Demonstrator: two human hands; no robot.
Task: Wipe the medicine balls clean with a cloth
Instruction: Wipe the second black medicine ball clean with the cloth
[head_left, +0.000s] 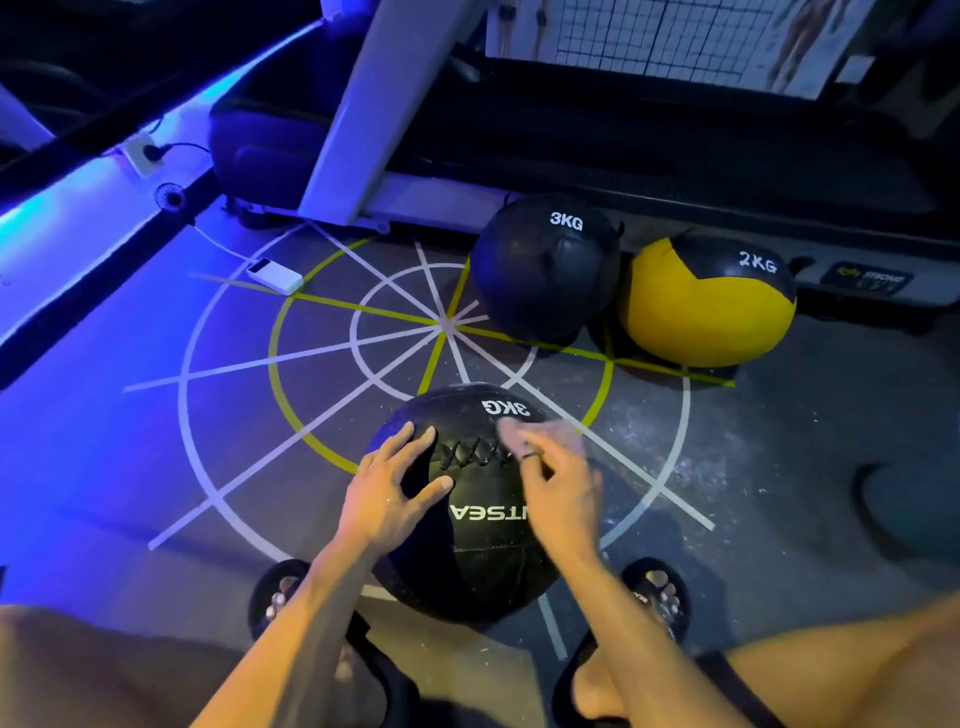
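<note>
A round black leather medicine ball marked 3KG (483, 525) is sitting on the floor at lower centre of the frame, between the person's sandalled feet. The left hand (387, 488) is resting on its upper left with fingers spread. The right hand (558, 478) is lying blurred over the laced seam; whether its fingers are pinching anything cannot be told.

Left hand (387, 486) rests spread on a black 3KG ball (480, 525) on the floor (753, 467); the blurred right hand (556, 478) is over its laces. Another 3KG ball (545, 265) and a 2KG ball (709, 301) sit beyond, side by side.
</note>
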